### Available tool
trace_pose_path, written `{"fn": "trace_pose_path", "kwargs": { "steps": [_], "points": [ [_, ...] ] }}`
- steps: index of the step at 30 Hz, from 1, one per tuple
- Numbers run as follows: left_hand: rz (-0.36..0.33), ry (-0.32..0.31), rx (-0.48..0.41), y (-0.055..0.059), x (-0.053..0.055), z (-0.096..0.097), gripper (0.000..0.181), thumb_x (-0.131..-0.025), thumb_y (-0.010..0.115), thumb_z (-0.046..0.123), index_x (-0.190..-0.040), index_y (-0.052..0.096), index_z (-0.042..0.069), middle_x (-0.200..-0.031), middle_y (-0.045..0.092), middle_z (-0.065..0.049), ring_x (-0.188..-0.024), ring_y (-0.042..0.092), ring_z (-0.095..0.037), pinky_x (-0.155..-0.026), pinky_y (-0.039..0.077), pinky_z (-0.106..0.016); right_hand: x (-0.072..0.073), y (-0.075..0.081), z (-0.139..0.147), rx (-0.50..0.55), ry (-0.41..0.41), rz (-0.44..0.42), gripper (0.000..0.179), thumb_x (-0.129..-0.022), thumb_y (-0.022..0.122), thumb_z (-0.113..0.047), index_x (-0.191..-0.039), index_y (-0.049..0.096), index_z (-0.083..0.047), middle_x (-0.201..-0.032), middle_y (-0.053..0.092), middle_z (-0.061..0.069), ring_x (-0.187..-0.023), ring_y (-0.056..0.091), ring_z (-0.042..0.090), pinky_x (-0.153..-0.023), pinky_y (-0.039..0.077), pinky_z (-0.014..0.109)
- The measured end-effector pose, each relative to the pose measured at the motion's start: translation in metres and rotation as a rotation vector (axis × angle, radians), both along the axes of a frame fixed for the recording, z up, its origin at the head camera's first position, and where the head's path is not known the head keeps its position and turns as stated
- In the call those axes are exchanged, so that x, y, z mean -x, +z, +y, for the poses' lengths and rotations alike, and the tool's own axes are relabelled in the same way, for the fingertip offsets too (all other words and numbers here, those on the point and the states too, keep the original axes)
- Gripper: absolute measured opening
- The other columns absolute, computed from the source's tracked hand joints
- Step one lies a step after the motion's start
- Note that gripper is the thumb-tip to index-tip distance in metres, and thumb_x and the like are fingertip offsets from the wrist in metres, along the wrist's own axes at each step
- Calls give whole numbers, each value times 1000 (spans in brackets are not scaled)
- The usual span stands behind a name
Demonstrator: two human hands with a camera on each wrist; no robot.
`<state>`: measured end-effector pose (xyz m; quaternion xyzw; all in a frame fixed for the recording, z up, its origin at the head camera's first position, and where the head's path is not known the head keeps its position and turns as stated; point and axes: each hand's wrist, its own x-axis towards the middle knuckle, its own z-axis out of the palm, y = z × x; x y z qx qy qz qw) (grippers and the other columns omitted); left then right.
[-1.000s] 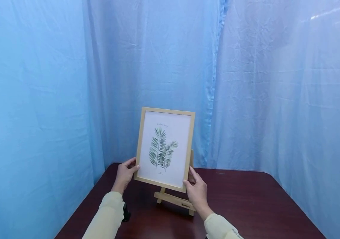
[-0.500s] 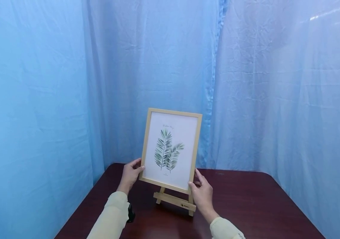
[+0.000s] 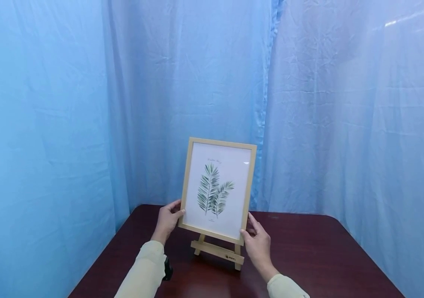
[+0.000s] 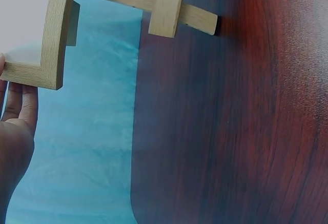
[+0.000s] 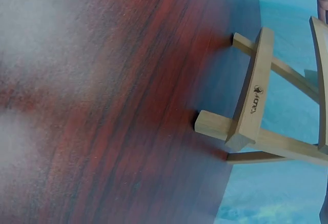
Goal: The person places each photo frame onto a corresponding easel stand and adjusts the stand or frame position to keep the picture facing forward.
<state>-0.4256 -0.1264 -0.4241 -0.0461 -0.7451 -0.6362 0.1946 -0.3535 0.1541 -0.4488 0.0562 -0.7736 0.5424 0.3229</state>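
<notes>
A framed picture (image 3: 217, 190) of green fern leaves, with a pale wood border, is held up by both hands in the head view, leaning slightly to the right. My left hand (image 3: 167, 220) grips its lower left edge, thumb on the front and fingers behind. At the lower right edge, my right hand (image 3: 257, 242) pinches the border the same way. Behind and below the picture stands a small wooden easel (image 3: 217, 251), its ledge lower than the frame's bottom edge. The right wrist view shows the easel's ledge (image 5: 253, 88) with a dark logo and a gap to the frame (image 5: 322, 80).
The easel stands on a dark red wooden table (image 3: 308, 252) with rounded far corners. Blue curtains (image 3: 197, 74) hang round the back and sides. A black device (image 3: 168, 269) sits at the left wrist, by the pale sleeve (image 3: 142, 269).
Both hands have carried the framed picture to the right and slightly down, so it now overlaps the easel more centrally. The easel has stayed in place.
</notes>
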Motion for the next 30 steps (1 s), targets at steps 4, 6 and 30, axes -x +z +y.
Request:
{"fn": "trace_pose_path", "kwargs": {
  "steps": [4, 6, 30],
  "points": [
    [-24, -11, -5, -2, 0, 3, 41, -90, 67, -3, -130, 62, -5, -117, 66, -20, -106, 60, -30, -89, 54, -42, 1, -4, 2, -12, -9, -12, 59, -85, 73, 5, -141, 56, -7, -123, 65, 19, -92, 70, 30, -68, 57, 26],
    [-21, -12, 0, -4, -1, 4, 41, -90, 67, -4, -131, 61, -5, -118, 65, -21, -105, 60, -30, -88, 54, -42, 1, -6, 3, -15, -11, -18, 60, -85, 73, 5, -141, 56, -7, -123, 65, 19, -92, 70, 30, -67, 57, 26],
    [-13, 9, 15, -36, 7, 22, 37, -87, 68, -8, -124, 67, -4, -106, 69, -17, -91, 60, -24, -75, 55, -34, 5, -34, 16, -6, -68, -96, 59, -83, 72, 7, -139, 57, -5, -122, 65, 21, -92, 69, 33, -65, 57, 29]
  ]
}}
